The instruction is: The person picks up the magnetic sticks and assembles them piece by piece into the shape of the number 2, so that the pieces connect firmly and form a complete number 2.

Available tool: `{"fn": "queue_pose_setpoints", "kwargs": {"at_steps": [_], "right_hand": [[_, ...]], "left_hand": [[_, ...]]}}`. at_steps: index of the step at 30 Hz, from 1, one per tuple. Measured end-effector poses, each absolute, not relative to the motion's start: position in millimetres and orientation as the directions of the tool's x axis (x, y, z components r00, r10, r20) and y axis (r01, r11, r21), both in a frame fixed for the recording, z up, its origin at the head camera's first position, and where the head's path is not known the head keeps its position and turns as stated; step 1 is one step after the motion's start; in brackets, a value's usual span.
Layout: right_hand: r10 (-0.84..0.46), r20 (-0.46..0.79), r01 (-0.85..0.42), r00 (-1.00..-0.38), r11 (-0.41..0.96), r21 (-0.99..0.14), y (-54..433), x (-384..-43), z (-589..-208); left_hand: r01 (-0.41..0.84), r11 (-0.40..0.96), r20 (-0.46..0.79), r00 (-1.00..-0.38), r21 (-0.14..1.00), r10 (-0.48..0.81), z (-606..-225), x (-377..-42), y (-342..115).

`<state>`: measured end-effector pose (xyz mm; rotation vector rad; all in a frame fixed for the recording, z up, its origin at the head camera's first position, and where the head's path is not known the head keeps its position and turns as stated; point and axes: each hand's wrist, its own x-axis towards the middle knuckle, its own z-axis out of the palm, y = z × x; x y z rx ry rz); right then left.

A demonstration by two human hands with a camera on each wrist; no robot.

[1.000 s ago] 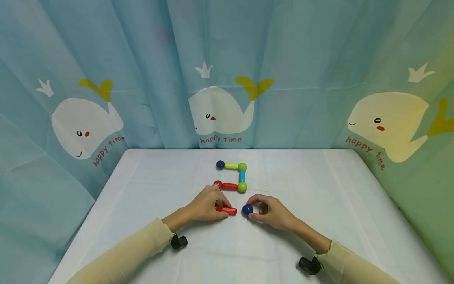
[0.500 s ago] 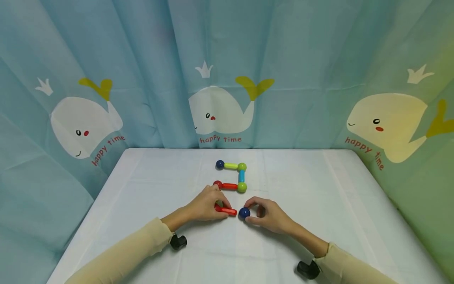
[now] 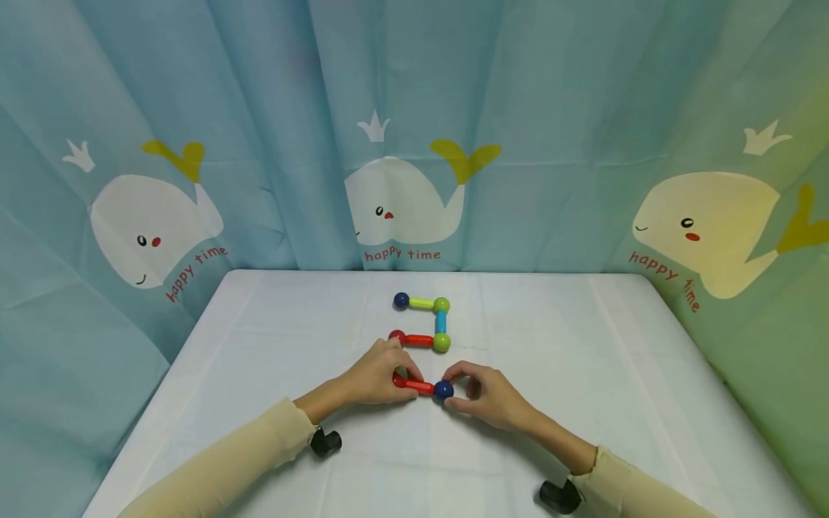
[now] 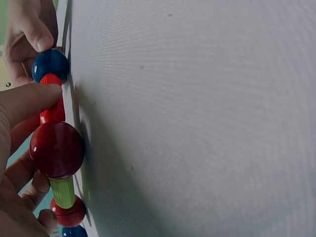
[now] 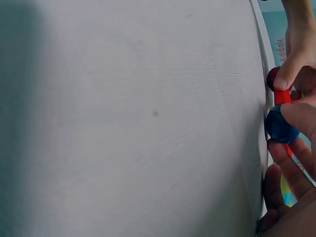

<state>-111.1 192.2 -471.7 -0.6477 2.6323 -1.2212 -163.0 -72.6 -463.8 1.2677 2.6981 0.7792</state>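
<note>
My left hand (image 3: pixel 374 375) pinches a red rod (image 3: pixel 419 388) between thumb and fingers. A dark red ball (image 4: pixel 57 149) sits at the rod's left end, mostly covered by the hand in the head view. My right hand (image 3: pixel 495 396) pinches a dark blue ball (image 3: pixel 443 391), which touches the rod's right end. From the dark red ball, a green rod (image 4: pixel 62 192) runs to a second red ball (image 3: pixel 397 336). Beyond it, a red rod (image 3: pixel 419 340), green ball (image 3: pixel 442 342), blue rod (image 3: pixel 441 321), green ball (image 3: pixel 442 306), yellow-green rod (image 3: pixel 422 303) and blue ball (image 3: pixel 401 301) continue the chain.
All of it lies on a white-covered table (image 3: pixel 583 345). A blue curtain (image 3: pixel 550 144) with whale prints hangs behind the table's back edge and along both sides. Black wrist cameras (image 3: pixel 326 442) hang beneath both sleeves.
My right hand has moved left and slightly nearer with the blue ball, closing the gap until the ball meets the red rod's end. The left hand has stayed nearly still.
</note>
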Motion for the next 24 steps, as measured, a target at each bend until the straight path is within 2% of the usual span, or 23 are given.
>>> {"fn": "queue_pose_setpoints", "kwargs": {"at_steps": [11,24], "right_hand": [[-0.448,-0.007,-0.288,-0.894,0.587,-0.757,194.9,-114.9,-468.3],[-0.452,0.013,-0.309,-0.892,0.588,-0.747,196.6,-119.1,-471.0]], "left_hand": [[0.696,0.554,0.141,-0.671,0.456,0.728,-463.7,-164.9,-68.8],[0.686,0.566,0.124,-0.68,0.457,0.723,-465.0,-166.7,-69.5]]}}
